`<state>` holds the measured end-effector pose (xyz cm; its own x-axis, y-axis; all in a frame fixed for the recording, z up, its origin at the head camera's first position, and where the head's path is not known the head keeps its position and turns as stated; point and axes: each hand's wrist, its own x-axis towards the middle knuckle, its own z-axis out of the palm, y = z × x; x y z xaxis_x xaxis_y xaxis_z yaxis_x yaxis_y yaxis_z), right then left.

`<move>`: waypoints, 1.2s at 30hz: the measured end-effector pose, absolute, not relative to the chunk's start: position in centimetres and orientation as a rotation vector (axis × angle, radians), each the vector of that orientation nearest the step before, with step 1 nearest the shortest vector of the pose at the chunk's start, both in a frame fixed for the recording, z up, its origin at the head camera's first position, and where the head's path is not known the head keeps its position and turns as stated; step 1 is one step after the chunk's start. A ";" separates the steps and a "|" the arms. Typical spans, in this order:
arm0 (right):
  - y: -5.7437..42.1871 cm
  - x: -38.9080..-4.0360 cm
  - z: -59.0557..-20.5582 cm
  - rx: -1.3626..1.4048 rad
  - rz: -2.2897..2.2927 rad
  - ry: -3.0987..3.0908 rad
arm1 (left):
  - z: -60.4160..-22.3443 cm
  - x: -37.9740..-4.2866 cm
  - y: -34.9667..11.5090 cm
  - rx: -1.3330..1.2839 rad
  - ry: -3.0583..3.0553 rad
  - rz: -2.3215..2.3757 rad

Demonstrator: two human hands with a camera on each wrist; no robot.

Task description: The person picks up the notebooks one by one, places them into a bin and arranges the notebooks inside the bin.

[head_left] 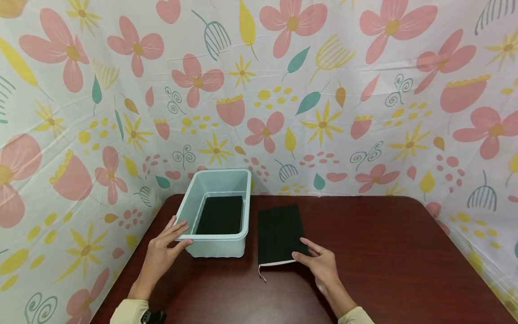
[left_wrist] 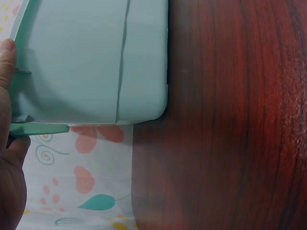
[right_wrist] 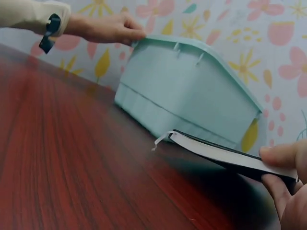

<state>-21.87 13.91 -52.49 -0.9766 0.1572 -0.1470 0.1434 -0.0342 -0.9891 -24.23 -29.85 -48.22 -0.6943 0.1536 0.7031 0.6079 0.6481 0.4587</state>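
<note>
A black notebook with white page edges and a thin ribbon marker hangs just over the table, right of the pale green plastic bin. My right hand pinches its near right corner, thumb on top and fingers beneath; in the right wrist view, the notebook is tilted, with a dark shadow below. At the near left corner of the bin, my left hand holds the rim between thumb and fingers. A flat black rectangular thing lies on the bin's floor.
The dark red-brown wooden table has rounded far corners. A white floral-print curtain hangs behind it and along both sides. The bin stands near the table's far left edge. A dark watch is on the left wrist.
</note>
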 end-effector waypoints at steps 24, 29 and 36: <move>15.5 -19.8 -50.3 -0.373 2.607 -1.749 | -48.3 -24.4 -29.9 -0.602 -2.221 -0.923; 16.2 -19.5 -48.9 -0.336 2.685 -1.619 | -48.3 -24.4 -29.9 -0.596 -2.225 -0.928; 16.8 -19.2 -46.5 -0.353 2.748 -1.543 | -48.2 -24.4 -30.0 -0.588 -2.235 -0.929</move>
<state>-19.23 16.83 -46.50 -0.9747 0.0822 -0.2078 0.1347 -0.5261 -0.8397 -24.37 -29.96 -48.19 -0.6954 0.1541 0.7019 0.6062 0.6504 0.4578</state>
